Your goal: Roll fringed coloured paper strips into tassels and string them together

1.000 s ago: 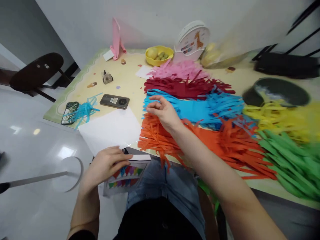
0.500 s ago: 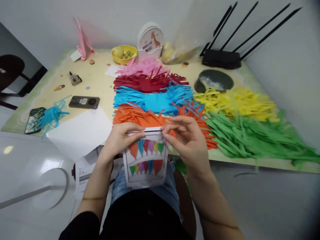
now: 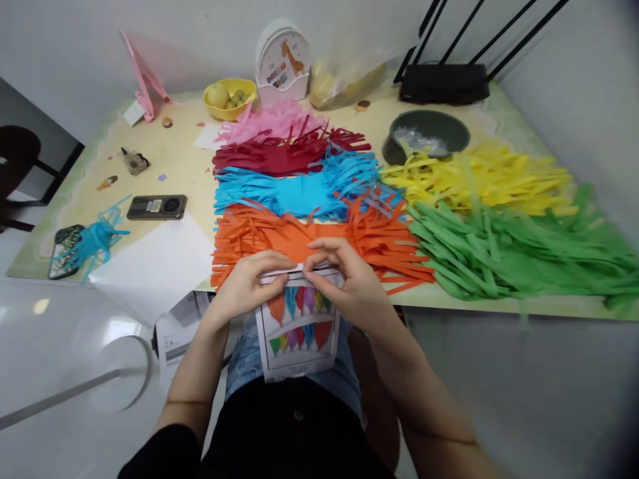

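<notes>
Both hands hold a small printed packet (image 3: 298,336) with coloured pennant flags pictured on it, over my lap at the table's front edge. My left hand (image 3: 248,286) grips its top left corner with curled fingers. My right hand (image 3: 344,283) pinches the top edge, fingers pressed together. Just beyond the hands lies a pile of orange fringed paper strips (image 3: 309,239), then blue strips (image 3: 304,189), dark red strips (image 3: 284,153) and pink strips (image 3: 272,120).
Green strips (image 3: 504,253) and yellow strips (image 3: 479,176) cover the table's right side, behind them a dark bowl (image 3: 426,130). White paper (image 3: 154,263), a phone (image 3: 156,207), a second phone under blue strips (image 3: 82,239), a yellow fruit bowl (image 3: 227,100), a clock (image 3: 282,63), a router (image 3: 444,83).
My right hand left the blue strips and came to the packet. My left hand lifted the packet from beside my lap to the table edge. Both hands now grip its top edge close together.
</notes>
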Tool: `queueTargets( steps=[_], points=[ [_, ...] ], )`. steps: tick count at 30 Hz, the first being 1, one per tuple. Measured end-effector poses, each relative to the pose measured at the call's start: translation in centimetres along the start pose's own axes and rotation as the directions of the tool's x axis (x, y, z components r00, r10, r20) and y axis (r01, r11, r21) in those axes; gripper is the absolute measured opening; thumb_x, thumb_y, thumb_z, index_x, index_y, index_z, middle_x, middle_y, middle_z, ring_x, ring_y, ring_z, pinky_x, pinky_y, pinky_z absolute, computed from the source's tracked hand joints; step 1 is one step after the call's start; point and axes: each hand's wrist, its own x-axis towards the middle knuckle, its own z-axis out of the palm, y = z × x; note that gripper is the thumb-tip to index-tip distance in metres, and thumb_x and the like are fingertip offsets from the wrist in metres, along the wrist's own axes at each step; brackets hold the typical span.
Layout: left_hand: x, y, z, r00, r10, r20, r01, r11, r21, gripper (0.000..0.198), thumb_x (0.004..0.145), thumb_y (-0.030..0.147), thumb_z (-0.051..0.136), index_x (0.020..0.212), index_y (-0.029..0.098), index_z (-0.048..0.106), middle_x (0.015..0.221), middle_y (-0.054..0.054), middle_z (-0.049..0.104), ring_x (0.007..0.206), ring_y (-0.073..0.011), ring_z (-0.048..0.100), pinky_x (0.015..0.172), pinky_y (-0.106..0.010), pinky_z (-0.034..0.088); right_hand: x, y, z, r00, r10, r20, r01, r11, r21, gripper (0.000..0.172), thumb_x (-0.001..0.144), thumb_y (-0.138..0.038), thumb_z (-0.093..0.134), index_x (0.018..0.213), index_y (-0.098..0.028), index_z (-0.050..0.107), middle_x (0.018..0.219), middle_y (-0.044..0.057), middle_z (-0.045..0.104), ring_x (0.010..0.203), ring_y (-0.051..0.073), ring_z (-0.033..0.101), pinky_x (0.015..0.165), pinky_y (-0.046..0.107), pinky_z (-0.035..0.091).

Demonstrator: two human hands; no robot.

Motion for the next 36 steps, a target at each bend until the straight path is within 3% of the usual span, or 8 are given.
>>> queueTargets(
  steps=[7,11,14,17,23,28,33,36],
  points=[
    [-0.2,0.1,0.2,1.0,-0.013,-0.028,0.013,1.0,-0.009,0.018,0.093,0.019,0.062,0.103,0.018,0.077,0.103,-0.008,0.078,0.097,-0.0173,0.073,0.087,-0.027,0.056,0.1,-0.1,1.0,0.991,-0.101,-0.085,0.076,0.962,-0.263,0.033,0.089,-0.015,0.063,0.12,-0.024,0.056,0.093,0.002,0.071,0.095,0.022,0.069,0.088,0.036,0.051],
    [-0.5,0.1,0.0,0.997,-0.057,-0.05,0.057,0.998,0.01,0.016,0.091,0.021,0.063,0.101,0.017,0.074,0.101,-0.008,0.078,0.094,-0.0183,0.073,0.086,-0.028,0.056,0.1,0.3,1.3,0.963,-0.238,-0.128,0.164,0.891,-0.423,0.033,0.092,-0.018,0.062,0.123,-0.025,0.059,0.108,0.007,0.072,0.107,0.026,0.068,0.092,0.041,0.052],
    [-0.7,0.0,0.0,0.989,-0.118,-0.086,0.12,0.993,0.015,0.011,0.089,0.022,0.066,0.097,0.016,0.07,0.095,-0.006,0.078,0.088,-0.0176,0.074,0.08,-0.026,0.055,0.1,1.1,1.0,0.918,-0.391,-0.059,0.311,0.806,-0.504,0.014,0.095,-0.022,0.062,0.107,-0.026,0.068,0.115,0.009,0.073,0.109,0.026,0.067,0.096,0.044,0.052],
    [-0.9,-0.1,0.1,0.986,-0.132,-0.1,0.131,0.991,-0.009,0.007,0.088,0.023,0.067,0.091,0.017,0.065,0.092,-0.005,0.077,0.085,-0.0163,0.073,0.077,-0.024,0.054,0.2,1.8,0.5,0.899,-0.432,0.071,0.398,0.741,-0.541,0.019,0.099,-0.024,0.057,0.101,-0.027,0.075,0.108,0.008,0.076,0.098,0.024,0.069,0.089,0.041,0.054],
    [-1.3,-0.4,0.4,0.99,-0.104,-0.095,0.102,0.994,-0.027,0.01,0.087,0.025,0.068,0.085,0.017,0.063,0.09,-0.006,0.076,0.084,-0.0172,0.073,0.076,-0.025,0.055,0.3,2.2,-1.5,0.92,-0.341,0.193,0.391,0.774,-0.498,0.024,0.1,-0.031,0.057,0.109,-0.023,0.079,0.102,0.009,0.076,0.094,0.023,0.07,0.083,0.037,0.056],
    [-1.4,-0.1,0.0,0.996,-0.012,-0.092,0.016,0.999,0.038,0.017,0.093,0.026,0.066,0.106,0.019,0.075,0.104,-0.008,0.079,0.097,-0.019,0.075,0.086,-0.028,0.058,0.0,2.1,-3.0,0.985,-0.152,0.084,0.172,0.927,-0.334,0.021,0.096,-0.034,0.064,0.107,-0.023,0.077,0.1,0.008,0.077,0.088,0.021,0.072,0.074,0.033,0.057],
    [-1.4,1.1,-0.3,0.978,0.131,-0.162,-0.103,0.98,0.168,0.012,0.091,0.028,0.073,0.098,0.022,0.081,0.091,-0.005,0.081,0.085,-0.0172,0.076,0.079,-0.028,0.06,-1.4,2.3,-1.8,0.995,-0.068,-0.078,0.058,0.992,-0.114,0.024,0.09,-0.038,0.069,0.108,-0.024,0.074,0.099,0.007,0.076,0.088,0.021,0.071,0.078,0.033,0.057],
    [-2.4,1.8,-1.4,0.947,0.171,-0.271,-0.133,0.979,0.154,0.01,0.09,0.021,0.073,0.096,0.022,0.081,0.089,-0.005,0.08,0.08,-0.0158,0.075,0.073,-0.026,0.06,-2.9,2.5,-0.6,0.996,0.084,0.012,-0.085,0.989,0.125,0.045,0.085,-0.042,0.075,0.125,-0.024,0.066,0.112,0.007,0.074,0.095,0.022,0.072,0.078,0.032,0.059]
  ],
)
